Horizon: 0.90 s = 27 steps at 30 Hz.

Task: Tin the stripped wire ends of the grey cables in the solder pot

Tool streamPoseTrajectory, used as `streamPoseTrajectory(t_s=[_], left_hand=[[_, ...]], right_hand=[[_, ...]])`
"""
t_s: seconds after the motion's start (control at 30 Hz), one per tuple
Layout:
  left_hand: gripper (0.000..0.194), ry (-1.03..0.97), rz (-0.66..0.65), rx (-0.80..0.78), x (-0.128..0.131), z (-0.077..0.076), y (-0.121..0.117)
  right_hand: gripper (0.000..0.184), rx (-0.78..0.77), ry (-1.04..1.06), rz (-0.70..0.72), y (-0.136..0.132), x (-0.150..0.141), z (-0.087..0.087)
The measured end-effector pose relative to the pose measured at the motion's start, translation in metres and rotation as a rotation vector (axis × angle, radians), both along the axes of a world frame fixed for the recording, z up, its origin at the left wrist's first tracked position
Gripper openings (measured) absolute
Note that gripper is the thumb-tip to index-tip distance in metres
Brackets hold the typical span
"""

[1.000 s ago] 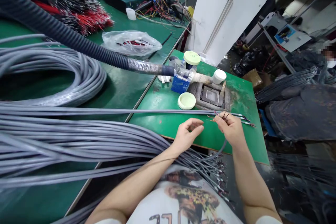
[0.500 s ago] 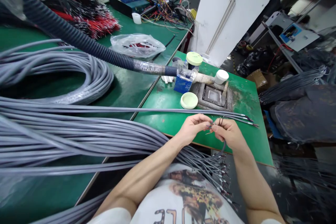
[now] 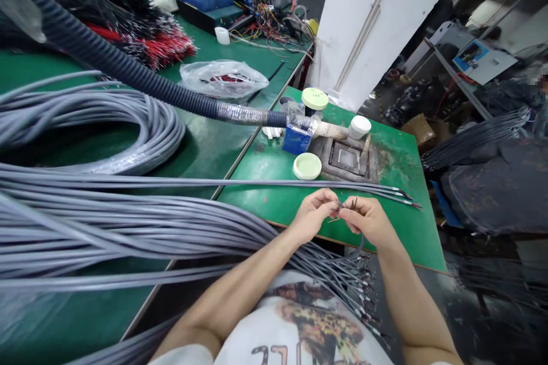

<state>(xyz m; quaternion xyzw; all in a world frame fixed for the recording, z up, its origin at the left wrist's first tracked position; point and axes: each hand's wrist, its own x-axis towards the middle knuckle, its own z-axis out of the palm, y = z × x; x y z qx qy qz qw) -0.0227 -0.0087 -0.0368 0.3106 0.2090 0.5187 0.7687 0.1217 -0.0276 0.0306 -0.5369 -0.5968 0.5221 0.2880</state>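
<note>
My left hand (image 3: 314, 214) and my right hand (image 3: 369, 219) meet above the near edge of the green table. Between the fingertips of both are the thin wires at the stripped end of a grey cable (image 3: 358, 247), which curves down below my right hand. Dark wire tips stick up past my right fingers, and one copper-coloured end points left beneath. Both hands are pinched closed. In front of me hangs a thick bundle of grey cables (image 3: 205, 225), its stripped ends fanned out by my shirt. Several single cables (image 3: 377, 187) lie across the table just beyond my hands.
Beyond my hands sit a square metal pot (image 3: 349, 157), a pale green lid (image 3: 307, 166), a white cup (image 3: 359, 126) and a blue box (image 3: 297, 138). A ribbed hose (image 3: 171, 88) reaches over them from the left. A cable coil (image 3: 165, 131) lies left; a white pillar (image 3: 355, 17) stands behind.
Both hands have shifted slightly left with the wires, and the fingertips are closer together. The table and things on it look unchanged.
</note>
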Motion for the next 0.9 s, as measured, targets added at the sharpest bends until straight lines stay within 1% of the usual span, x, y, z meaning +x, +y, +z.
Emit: streamPoseTrajectory(t_s=[0.1,0.2,0.27,0.4,0.47,0.5,0.57,0.67,0.73,0.8,0.9], left_hand=[[0.016,-0.017,0.01,-0.056,0.001,-0.003,0.0],[0.017,-0.073,-0.004,-0.138,0.002,-0.004,-0.001],[0.018,-0.131,-0.037,-0.199,0.003,-0.003,-0.003],[0.02,-0.21,-0.115,-0.27,0.007,-0.001,-0.007],[0.02,-0.204,-0.11,-0.261,0.009,-0.001,-0.009],[0.019,-0.182,-0.079,-0.235,0.01,-0.001,-0.01],[0.017,-0.095,0.032,-0.14,0.011,0.001,-0.01],[0.016,0.083,0.195,-0.004,0.01,0.004,-0.009],[0.017,0.182,0.223,0.025,0.008,0.004,-0.009],[0.018,0.303,0.217,0.08,0.005,0.001,-0.011],[0.015,0.557,0.211,0.301,-0.001,-0.009,-0.016]], right_hand=[[0.018,0.109,-0.085,-0.015,-0.002,-0.001,0.002],[0.022,0.271,-0.222,-0.053,-0.007,-0.006,-0.001],[0.021,0.325,-0.282,-0.082,-0.011,-0.01,-0.005],[0.016,0.386,-0.258,-0.14,-0.013,-0.016,-0.011],[0.017,0.41,-0.227,-0.199,-0.013,-0.017,-0.012],[0.016,0.416,-0.216,-0.235,-0.012,-0.017,-0.013],[0.016,0.42,-0.215,-0.292,-0.011,-0.017,-0.013],[0.021,0.403,-0.237,-0.304,-0.006,-0.015,-0.013],[0.023,0.405,-0.242,-0.309,0.003,-0.01,-0.011],[0.024,0.427,-0.264,-0.319,0.019,0.002,-0.008],[0.028,0.481,-0.401,-0.295,0.057,0.03,-0.006]])
